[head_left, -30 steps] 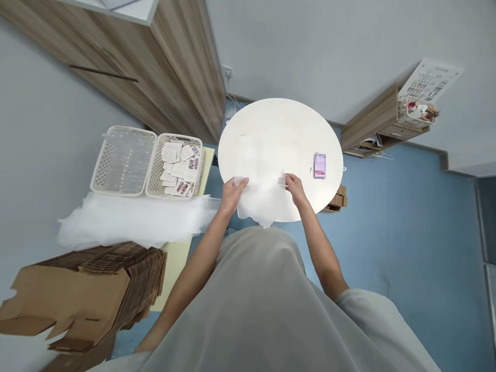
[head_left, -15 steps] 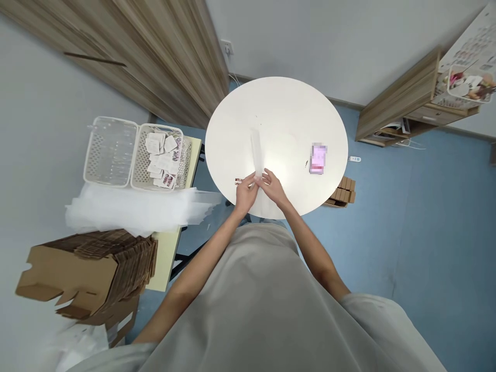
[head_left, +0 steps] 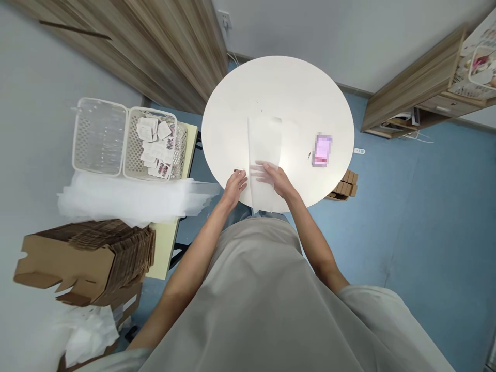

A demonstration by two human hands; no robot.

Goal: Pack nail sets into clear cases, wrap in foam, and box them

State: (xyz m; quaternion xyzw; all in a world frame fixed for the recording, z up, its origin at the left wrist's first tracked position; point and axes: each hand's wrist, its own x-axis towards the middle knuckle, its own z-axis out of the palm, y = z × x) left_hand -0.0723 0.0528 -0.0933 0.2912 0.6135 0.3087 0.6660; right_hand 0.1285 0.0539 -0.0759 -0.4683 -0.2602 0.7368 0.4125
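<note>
A thin translucent white sheet lies lengthwise on the round white table, reaching its near edge. My right hand is at the sheet's lower half. Its spread fingers show faintly through the film, while the thumb looks to be on top, so the sheet sits between them. To the left, my left hand has its fingers apart, with nothing visible in them. Just beyond its fingertips is a small card with dark pieces, mostly covered by that hand; whether they touch, I cannot tell.
A blurred pink-purple item lies on the table's right. On a side table at left are an open white basket of cards, a stack of white sheets and folded cardboard boxes. Small brown boxes stand below right.
My hands were together at the narrow, folded-looking sheet. They have parted: the left moved left to the small card, and the sheet now lies wider under the right hand's thumb.
</note>
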